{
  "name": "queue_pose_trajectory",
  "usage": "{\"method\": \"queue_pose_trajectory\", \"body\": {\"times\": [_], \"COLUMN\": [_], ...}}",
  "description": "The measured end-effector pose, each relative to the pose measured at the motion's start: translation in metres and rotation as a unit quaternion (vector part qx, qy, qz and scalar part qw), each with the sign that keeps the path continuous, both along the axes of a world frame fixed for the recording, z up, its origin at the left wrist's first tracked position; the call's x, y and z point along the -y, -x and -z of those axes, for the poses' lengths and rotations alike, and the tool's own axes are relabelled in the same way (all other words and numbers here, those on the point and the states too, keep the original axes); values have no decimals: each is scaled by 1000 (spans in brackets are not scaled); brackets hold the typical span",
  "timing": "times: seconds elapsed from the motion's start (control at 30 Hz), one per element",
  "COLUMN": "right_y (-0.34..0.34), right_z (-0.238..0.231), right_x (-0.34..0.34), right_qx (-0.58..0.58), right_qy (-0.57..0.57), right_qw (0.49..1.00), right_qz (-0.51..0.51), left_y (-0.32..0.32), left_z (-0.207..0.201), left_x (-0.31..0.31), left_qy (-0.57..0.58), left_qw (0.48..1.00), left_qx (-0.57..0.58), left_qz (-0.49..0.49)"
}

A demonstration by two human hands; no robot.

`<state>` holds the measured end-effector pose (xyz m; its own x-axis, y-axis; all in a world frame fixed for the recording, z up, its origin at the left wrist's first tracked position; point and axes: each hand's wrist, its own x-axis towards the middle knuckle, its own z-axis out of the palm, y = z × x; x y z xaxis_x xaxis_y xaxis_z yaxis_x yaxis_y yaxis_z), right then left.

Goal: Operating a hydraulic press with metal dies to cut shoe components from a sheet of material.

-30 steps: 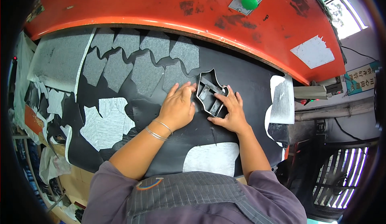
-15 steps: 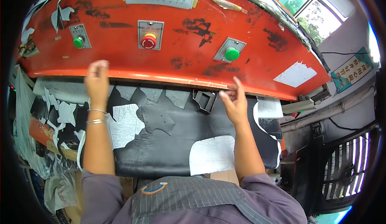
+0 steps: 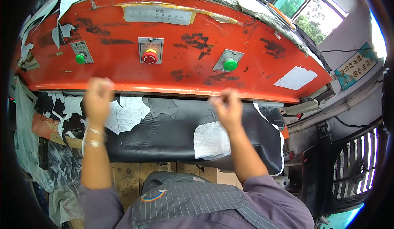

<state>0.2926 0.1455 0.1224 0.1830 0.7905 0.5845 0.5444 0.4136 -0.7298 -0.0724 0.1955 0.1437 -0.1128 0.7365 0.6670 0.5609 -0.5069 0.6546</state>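
An orange press head (image 3: pixel 176 44) spans the view, its lower edge over the black sheet (image 3: pixel 164 134) on the tabletop. Left hand (image 3: pixel 97 99) and right hand (image 3: pixel 225 108) hover blurred just below that edge; their grip I cannot tell.

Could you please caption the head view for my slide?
Both hands, left hand and right hand, raised before red press head above black sheet.

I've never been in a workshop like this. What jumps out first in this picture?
A big worn orange machine head spans the top, with a red stop button between two green buttons. Below its lower edge both hands, left hand and right hand, are raised and blurred above a black cut-out sheet.
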Motion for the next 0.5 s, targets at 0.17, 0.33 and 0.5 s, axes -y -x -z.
{"method": "queue_pose_trajectory", "body": {"times": [0.17, 0.33, 0.5], "right_y": [30, 35, 24], "right_z": [22, 53, 60], "right_x": [105, 123, 111], "right_qx": [387, 427, 417], "right_qy": [264, 184, 154], "right_qw": [857, 874, 888], "right_qz": [-215, -141, -118], "left_y": [-99, -139, -153], "left_z": [52, 80, 88], "left_x": [128, 163, 158], "left_qy": [163, 142, 127], "left_qw": [908, 915, 933], "left_qx": [-248, -319, -289], "left_qz": [295, 201, 171]}}
